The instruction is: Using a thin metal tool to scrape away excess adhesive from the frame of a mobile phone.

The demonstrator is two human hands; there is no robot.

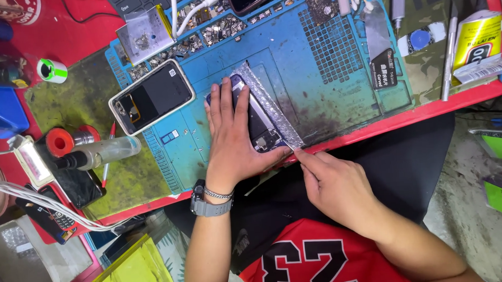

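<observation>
Opened phone under flat left hand, right hand fingers pinching perhaps a thin tool

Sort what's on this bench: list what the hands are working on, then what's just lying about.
In hand:
- left hand pressing flat on the opened phone
- right hand pinching the bubble-wrap strip at its near end
- blue work mat underneath

Lying about:
- second phone
- clear bottle
- glue tube
- tape roll
- tweezers
</observation>
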